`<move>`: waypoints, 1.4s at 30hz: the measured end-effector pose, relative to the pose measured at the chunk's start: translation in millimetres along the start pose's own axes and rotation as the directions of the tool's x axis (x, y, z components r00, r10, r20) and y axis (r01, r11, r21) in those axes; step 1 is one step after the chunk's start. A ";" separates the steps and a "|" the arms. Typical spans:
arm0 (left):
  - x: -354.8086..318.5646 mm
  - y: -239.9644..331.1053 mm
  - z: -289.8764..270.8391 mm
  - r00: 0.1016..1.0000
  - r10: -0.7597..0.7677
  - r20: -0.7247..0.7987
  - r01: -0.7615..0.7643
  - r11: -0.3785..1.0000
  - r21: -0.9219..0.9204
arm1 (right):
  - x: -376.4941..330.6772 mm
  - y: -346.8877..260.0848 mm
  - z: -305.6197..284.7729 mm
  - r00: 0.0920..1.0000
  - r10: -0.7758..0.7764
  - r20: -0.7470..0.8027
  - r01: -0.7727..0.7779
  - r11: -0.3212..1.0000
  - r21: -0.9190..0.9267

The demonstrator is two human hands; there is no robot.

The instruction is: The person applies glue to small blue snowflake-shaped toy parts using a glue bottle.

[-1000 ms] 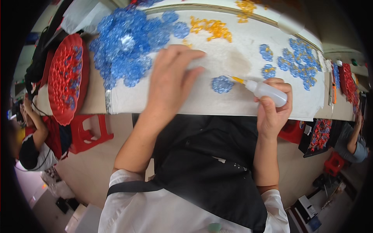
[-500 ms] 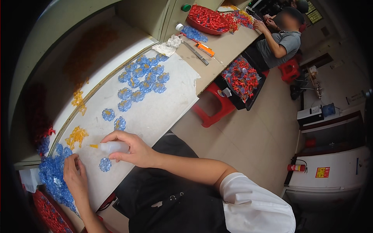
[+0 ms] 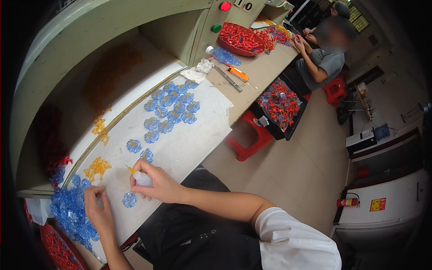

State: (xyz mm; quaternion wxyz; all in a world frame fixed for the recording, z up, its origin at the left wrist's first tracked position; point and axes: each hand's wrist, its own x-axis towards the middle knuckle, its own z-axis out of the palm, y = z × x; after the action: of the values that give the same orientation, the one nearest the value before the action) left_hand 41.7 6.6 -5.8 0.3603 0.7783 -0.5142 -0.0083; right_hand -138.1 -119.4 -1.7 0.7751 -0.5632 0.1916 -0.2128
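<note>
My right hand point(image 3: 164, 186) grips a small white squeeze bottle point(image 3: 142, 178) with an orange needle tip, tilted toward the upper left above the white sheet point(image 3: 198, 123). Just below the bottle lies a single blue flower-shaped piece point(image 3: 129, 200). My left hand point(image 3: 100, 211) rests beside a heap of clear blue pieces point(image 3: 69, 209), thumb and fingers drawn together; what is between the fingertips is too small to make out. Small yellow pieces point(image 3: 97, 168) lie in a pile beyond the left hand. Farther up the sheet are several blue flowers point(image 3: 166, 112) with yellow bits in them.
A metal tool point(image 3: 228, 78), an orange-handled tool point(image 3: 238, 74) and crumpled tissue point(image 3: 198, 71) lie farther along the bench. Beyond sits a red bowl point(image 3: 240, 39) of red pieces. A black tray point(image 3: 294, 118) of pieces stands by a red stool point(image 3: 252, 139). Another person works there.
The bottle's tip has swung from pointing left to pointing up and left, away from the left hand. The whole view has shifted slightly. The left hand keeps its place by the blue heap.
</note>
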 end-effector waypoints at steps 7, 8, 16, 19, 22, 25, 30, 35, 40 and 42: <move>-3.1 48.8 -0.3 0.996 0.092 0.017 -0.083 0.952 -0.294 | 14.2 4.5 14.2 0.893 -0.448 0.033 0.404 0.769 -0.495; -4.7 53.8 1.4 0.996 0.086 0.016 -0.078 0.952 -0.297 | 13.4 5.0 14.5 0.895 -0.444 0.036 0.401 0.770 -0.497; -28.2 52.8 -2.5 0.983 -0.171 0.064 0.181 0.853 -0.489 | 4.6 -10.0 19.1 0.996 -0.075 0.052 0.088 0.931 -0.353; -18.8 57.1 -1.0 0.998 -0.039 0.053 0.059 0.882 -0.468 | -2.5 -20.9 14.9 0.997 -0.064 -0.048 0.041 0.925 -0.377; -18.2 57.2 2.0 1.000 0.014 0.004 -0.011 0.887 -0.462 | -3.5 -28.2 17.4 0.996 0.038 -0.084 -0.062 0.948 -0.311; -22.0 52.6 4.4 0.998 -0.034 0.050 0.055 0.841 -0.537 | -2.3 -26.1 12.3 0.997 0.065 -0.030 -0.072 0.936 -0.343; -28.7 40.4 1.1 0.993 -0.111 0.042 0.119 0.921 -0.370 | 3.9 -23.4 9.8 0.998 0.053 -0.018 -0.056 0.913 -0.405; -39.6 30.7 3.1 0.993 -0.112 0.041 0.116 0.985 -0.124 | 15.6 -17.1 11.4 0.984 0.171 -0.042 -0.168 0.837 -0.521; -41.2 34.5 8.3 0.995 -0.103 -0.002 0.103 0.993 -0.054 | 24.1 -14.6 21.3 0.989 0.149 -0.014 -0.118 0.722 -0.682; -41.7 35.1 10.4 0.994 -0.108 -0.007 0.107 0.993 -0.052 | 25.6 -14.9 23.7 0.992 0.129 0.011 -0.078 0.660 -0.747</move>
State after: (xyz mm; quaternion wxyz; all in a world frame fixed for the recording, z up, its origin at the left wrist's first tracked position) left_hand -9.8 27.0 -8.4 0.3820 0.7953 -0.4693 -0.0371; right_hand -105.7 -118.7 18.0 0.4937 -0.8252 0.2689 -0.0538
